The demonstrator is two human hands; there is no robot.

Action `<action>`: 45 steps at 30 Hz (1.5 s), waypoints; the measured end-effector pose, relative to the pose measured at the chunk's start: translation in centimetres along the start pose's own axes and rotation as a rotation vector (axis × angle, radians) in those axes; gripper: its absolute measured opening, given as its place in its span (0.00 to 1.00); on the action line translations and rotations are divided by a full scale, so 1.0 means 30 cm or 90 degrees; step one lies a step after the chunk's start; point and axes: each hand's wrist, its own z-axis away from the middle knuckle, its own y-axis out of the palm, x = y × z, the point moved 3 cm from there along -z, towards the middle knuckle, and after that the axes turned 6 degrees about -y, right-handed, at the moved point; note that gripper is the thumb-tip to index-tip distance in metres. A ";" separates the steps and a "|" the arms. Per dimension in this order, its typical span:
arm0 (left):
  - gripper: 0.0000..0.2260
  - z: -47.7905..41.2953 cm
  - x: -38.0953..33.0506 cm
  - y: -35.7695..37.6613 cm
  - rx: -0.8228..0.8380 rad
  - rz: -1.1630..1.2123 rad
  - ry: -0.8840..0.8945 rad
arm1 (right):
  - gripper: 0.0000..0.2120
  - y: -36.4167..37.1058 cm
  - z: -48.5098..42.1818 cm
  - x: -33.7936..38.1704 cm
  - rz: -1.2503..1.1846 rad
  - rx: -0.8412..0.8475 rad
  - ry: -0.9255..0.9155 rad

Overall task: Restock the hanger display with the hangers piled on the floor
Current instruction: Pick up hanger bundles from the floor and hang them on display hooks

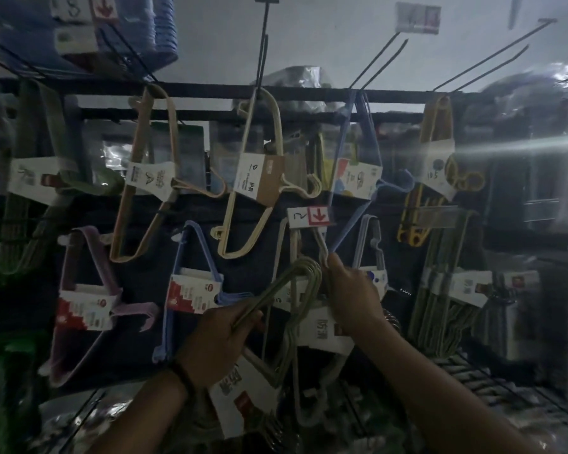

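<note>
My left grip (230, 329) is closed round the green hanger bundle (305, 265), below and left of the red-arrow tag (318, 215), with its long axis slanting up-right. My right grip (351, 290), nearer and directly under the tag, pinches something pale I cannot identify.

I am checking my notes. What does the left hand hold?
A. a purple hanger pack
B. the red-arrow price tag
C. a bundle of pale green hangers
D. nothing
C: the fingers of the left hand curl round the bundle of pale green hangers.
</note>
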 end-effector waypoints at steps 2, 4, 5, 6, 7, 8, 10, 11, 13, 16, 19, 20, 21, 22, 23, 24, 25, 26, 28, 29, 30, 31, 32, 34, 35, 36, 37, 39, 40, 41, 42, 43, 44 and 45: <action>0.10 -0.011 0.012 0.005 -0.018 0.001 -0.010 | 0.12 0.054 -0.031 -0.017 -0.025 -0.012 -0.017; 0.11 -0.019 0.029 0.006 -0.035 0.005 -0.030 | 0.12 0.115 -0.062 -0.035 -0.064 -0.028 -0.040; 0.11 -0.022 0.036 0.007 -0.038 0.004 -0.042 | 0.11 0.150 -0.079 -0.052 -0.083 -0.021 -0.038; 0.11 -0.022 0.037 0.009 -0.042 0.001 -0.050 | 0.09 0.168 -0.094 -0.061 -0.087 -0.006 -0.029; 0.12 -0.021 0.040 0.010 -0.050 -0.002 -0.056 | 0.08 0.180 -0.111 -0.070 -0.084 0.003 -0.030; 0.11 -0.018 0.038 0.013 -0.055 0.000 -0.060 | 0.08 0.187 -0.131 -0.074 -0.082 0.013 -0.038; 0.10 -0.010 0.037 0.021 -0.068 0.011 -0.059 | 0.08 0.184 -0.176 -0.067 -0.085 0.025 -0.059; 0.10 -0.004 0.041 0.026 -0.077 0.017 -0.058 | 0.08 0.188 -0.204 -0.062 -0.075 0.031 -0.066; 0.11 0.002 0.053 0.040 -0.084 0.044 -0.075 | 0.08 0.208 -0.263 -0.052 -0.046 0.060 -0.040; 0.12 -0.001 0.071 0.056 -0.088 0.049 -0.110 | 0.11 0.254 -0.345 -0.046 0.036 0.140 -0.024; 0.11 -0.004 0.088 0.070 -0.090 0.044 -0.147 | 0.13 0.293 -0.400 -0.044 0.107 0.232 -0.063; 0.11 -0.005 0.096 0.079 -0.091 0.047 -0.154 | 0.13 0.294 -0.406 -0.040 0.119 0.261 -0.077; 0.11 -0.007 0.104 0.090 -0.090 0.048 -0.161 | 0.13 0.288 -0.406 -0.035 0.138 0.280 -0.090; 0.11 -0.010 0.110 0.103 -0.087 0.056 -0.167 | 0.13 0.265 -0.391 -0.026 0.149 0.288 -0.093; 0.11 -0.016 0.118 0.118 -0.084 0.066 -0.172 | 0.13 0.244 -0.380 -0.024 0.152 0.279 -0.100; 0.11 -0.026 0.122 0.136 -0.081 0.081 -0.172 | 0.13 0.213 -0.358 -0.023 0.139 0.263 -0.104; 0.10 -0.036 0.122 0.156 -0.080 0.101 -0.170 | 0.13 0.181 -0.332 -0.029 0.129 0.240 -0.109; 0.10 -0.046 0.122 0.182 -0.079 0.126 -0.169 | 0.11 0.140 -0.292 -0.037 0.093 0.212 -0.094; 0.09 -0.075 0.124 0.251 -0.061 0.178 -0.175 | 0.16 0.066 -0.204 -0.077 -0.042 0.142 -0.031; 0.09 -0.092 0.126 0.294 -0.048 0.198 -0.184 | 0.21 0.026 -0.152 -0.095 -0.115 0.116 0.000; 0.09 -0.112 0.124 0.338 -0.038 0.214 -0.193 | 0.25 -0.014 -0.096 -0.115 -0.181 0.102 0.029; 0.09 -0.133 0.111 0.384 -0.033 0.224 -0.195 | 0.28 -0.050 -0.043 -0.136 -0.235 0.098 0.049; 0.10 -0.153 0.093 0.431 -0.034 0.229 -0.187 | 0.30 -0.080 0.006 -0.159 -0.269 0.110 0.065; 0.08 -0.189 0.021 0.524 -0.039 0.250 -0.166 | 0.28 -0.119 0.086 -0.214 -0.224 0.149 0.075; 0.08 -0.206 -0.018 0.572 -0.047 0.265 -0.158 | 0.25 -0.135 0.111 -0.251 -0.152 0.151 0.062; 0.08 -0.222 -0.063 0.617 -0.052 0.271 -0.156 | 0.22 -0.145 0.131 -0.292 -0.077 0.142 0.043; 0.08 -0.238 -0.107 0.659 -0.053 0.272 -0.155 | 0.19 -0.154 0.146 -0.333 -0.020 0.128 0.023; 0.08 -0.272 -0.191 0.751 -0.029 0.282 -0.146 | 0.16 -0.165 0.168 -0.427 0.051 0.087 -0.010; 0.07 -0.286 -0.236 0.796 -0.012 0.291 -0.133 | 0.15 -0.167 0.175 -0.482 0.078 0.069 -0.023; 0.08 -0.302 -0.279 0.843 0.000 0.306 -0.117 | 0.14 -0.176 0.180 -0.540 0.093 0.060 -0.024; 0.08 -0.318 -0.322 0.893 0.008 0.324 -0.112 | 0.14 -0.184 0.182 -0.607 0.087 0.053 -0.017; 0.07 -0.335 -0.364 0.943 0.010 0.337 -0.114 | 0.13 -0.194 0.184 -0.675 0.073 0.048 -0.012; 0.06 -0.355 -0.406 0.992 0.008 0.344 -0.119 | 0.12 -0.205 0.183 -0.745 0.068 0.042 -0.010; 0.07 -0.378 -0.440 1.039 0.004 0.340 -0.121 | 0.09 -0.216 0.180 -0.817 0.078 0.042 -0.007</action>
